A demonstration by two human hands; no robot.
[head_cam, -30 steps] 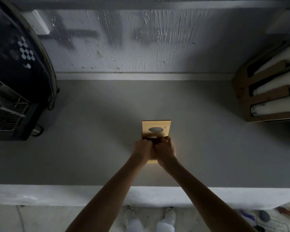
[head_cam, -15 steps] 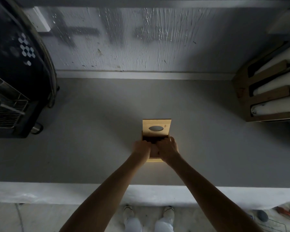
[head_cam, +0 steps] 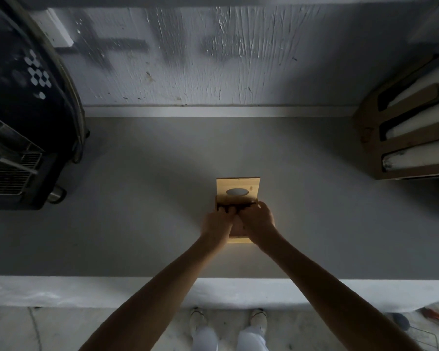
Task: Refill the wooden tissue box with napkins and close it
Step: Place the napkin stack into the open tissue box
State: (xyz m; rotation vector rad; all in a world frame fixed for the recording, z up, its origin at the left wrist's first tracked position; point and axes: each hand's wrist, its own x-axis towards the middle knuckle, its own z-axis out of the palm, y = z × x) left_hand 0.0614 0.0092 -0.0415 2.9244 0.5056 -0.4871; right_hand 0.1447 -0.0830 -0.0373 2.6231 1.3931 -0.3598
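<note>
The wooden tissue box (head_cam: 239, 240) stands on the grey counter (head_cam: 137, 203), straight ahead of me. Its lid (head_cam: 249, 185), with an oval slot, is raised at the far side, leaving a dark opening. My left hand (head_cam: 217, 222) and my right hand (head_cam: 257, 220) lie side by side on top of the box and cover most of it. Their fingertips curl down into the opening just below the lid. No napkin shows; whatever is under the fingers is hidden.
A black coffee machine (head_cam: 23, 122) with a metal drip grille fills the left end of the counter. A cardboard holder (head_cam: 373, 138) with white rolls stands at the right against the wall. The counter's white front edge (head_cam: 61, 290) runs near my feet.
Both hands have slid a little away from me along the box top, toward the raised lid, so the fingertips now reach the opening. The box and lid have stayed put.
</note>
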